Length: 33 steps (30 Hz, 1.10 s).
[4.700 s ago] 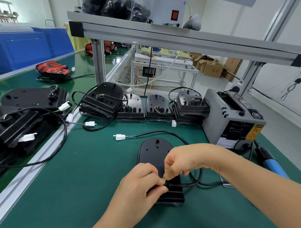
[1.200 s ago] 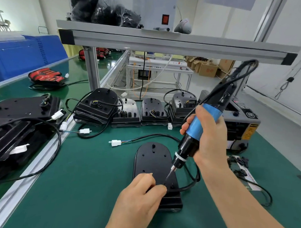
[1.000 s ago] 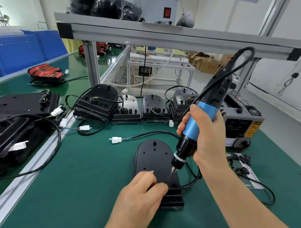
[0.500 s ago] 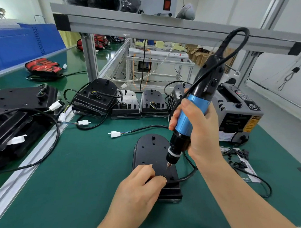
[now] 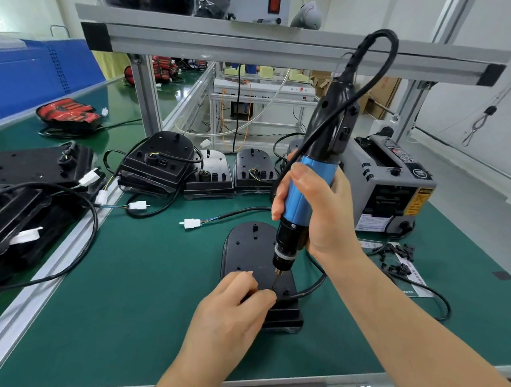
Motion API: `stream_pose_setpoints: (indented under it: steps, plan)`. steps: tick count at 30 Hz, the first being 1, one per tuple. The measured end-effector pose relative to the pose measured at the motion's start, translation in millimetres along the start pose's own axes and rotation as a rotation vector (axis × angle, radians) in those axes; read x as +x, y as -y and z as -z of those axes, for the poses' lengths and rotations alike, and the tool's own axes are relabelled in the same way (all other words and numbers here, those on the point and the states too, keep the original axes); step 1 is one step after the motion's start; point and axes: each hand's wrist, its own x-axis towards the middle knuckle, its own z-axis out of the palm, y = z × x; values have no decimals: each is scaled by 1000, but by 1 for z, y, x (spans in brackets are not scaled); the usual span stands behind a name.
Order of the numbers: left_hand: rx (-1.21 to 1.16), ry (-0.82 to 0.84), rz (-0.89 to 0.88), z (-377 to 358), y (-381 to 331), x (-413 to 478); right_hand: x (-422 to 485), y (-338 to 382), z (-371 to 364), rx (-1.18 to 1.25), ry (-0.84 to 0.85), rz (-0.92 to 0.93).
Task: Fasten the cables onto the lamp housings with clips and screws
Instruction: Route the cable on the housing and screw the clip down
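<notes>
left grip (image 5: 226, 313): bare | right grip (image 5: 321, 211): bare | left forearm (image 5: 179, 378): bare | right forearm (image 5: 403, 321): bare

Place: a factory work room where lamps get put together.
Surface: a long green surface (image 5: 113, 299) with a metal edge, under the left grip (image 5: 232, 313).
Tool: a blue power screwdriver (image 5: 295, 203) with a cord, in the right grip (image 5: 327, 217).
Parts: black lamp housings (image 5: 209, 177) with cables, in a row behind the grips, and more to the left.
Machine: a grey tape machine (image 5: 393, 182) just right of the right grip.
Frame: a metal shelf frame (image 5: 272, 48) above the grips.
Far back: cardboard boxes (image 5: 381, 99).
</notes>
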Motion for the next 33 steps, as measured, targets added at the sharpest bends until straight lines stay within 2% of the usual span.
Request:
stream_pose_setpoints:
  steps: [9, 22, 33]
  plan:
    - [5, 2, -1, -1, 1, -1, 1, -2, -1, 1, 110, 18]
    - [-6, 0, 5, -3, 4, -3, 3, 1, -3, 37, 121, -60]
    - [13, -11, 9, -5, 3, -4, -2, 0, -10, -17, 102, -9]
